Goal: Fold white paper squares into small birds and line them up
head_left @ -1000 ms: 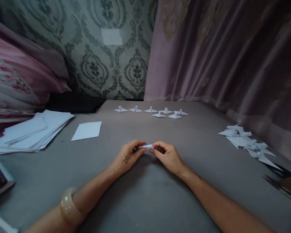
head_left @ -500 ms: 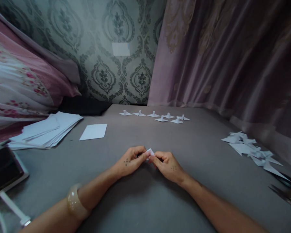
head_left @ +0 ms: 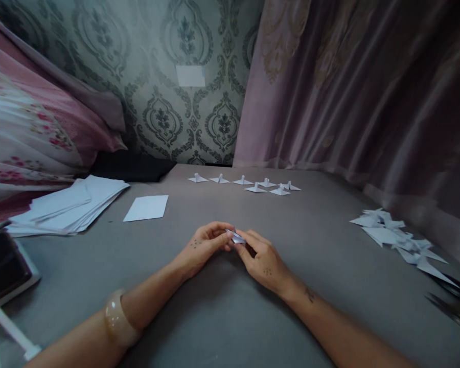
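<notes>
A small folded piece of white paper is pinched between both hands above the middle of the grey table. My left hand grips its left end between thumb and fingers. At its right end, my right hand closes on it with thumb and fingertips. Most of the paper is hidden by the fingers, so its exact fold cannot be made out. Beyond the hands, several small folded paper cranes stand in two loose rows. A square white sheet lies flat to the left.
A stack of white paper lies at the left, with a black-screened device and its white cable nearer. More folded paper pieces are heaped at the right, beside dark scissors. Curtains hang behind.
Both hands have turned the folded paper, which now lies flatter and shows a narrow edge. My left hand moved slightly up and left; the right fingers reach further over the top.
</notes>
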`<control>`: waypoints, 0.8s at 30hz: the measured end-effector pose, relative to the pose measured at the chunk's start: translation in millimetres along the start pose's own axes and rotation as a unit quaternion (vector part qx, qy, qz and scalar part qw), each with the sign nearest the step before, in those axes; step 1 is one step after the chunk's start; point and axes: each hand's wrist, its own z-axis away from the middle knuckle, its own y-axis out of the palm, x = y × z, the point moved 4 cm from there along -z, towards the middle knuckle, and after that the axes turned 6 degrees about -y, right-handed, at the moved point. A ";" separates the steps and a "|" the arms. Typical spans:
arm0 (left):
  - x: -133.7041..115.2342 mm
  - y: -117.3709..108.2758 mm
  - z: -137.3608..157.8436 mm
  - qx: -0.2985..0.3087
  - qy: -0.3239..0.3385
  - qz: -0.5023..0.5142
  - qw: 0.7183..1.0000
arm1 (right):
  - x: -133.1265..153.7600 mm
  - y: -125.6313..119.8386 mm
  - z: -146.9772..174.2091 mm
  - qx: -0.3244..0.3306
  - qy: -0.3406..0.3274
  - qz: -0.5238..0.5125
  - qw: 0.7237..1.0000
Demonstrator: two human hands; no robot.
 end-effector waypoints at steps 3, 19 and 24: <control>-2.3 0.7 0.6 -0.005 0.008 -0.001 1.000 | 3.4 -0.2 0.1 0.027 0.010 0.008 1.000; 3.9 -3.0 -1.5 0.000 -0.026 0.009 1.000 | -15.2 -1.0 -6.9 -0.005 0.195 -0.296 0.935; 5.3 -0.5 1.4 0.010 -0.080 0.031 0.996 | -15.3 3.9 -4.8 0.010 0.248 -0.384 0.889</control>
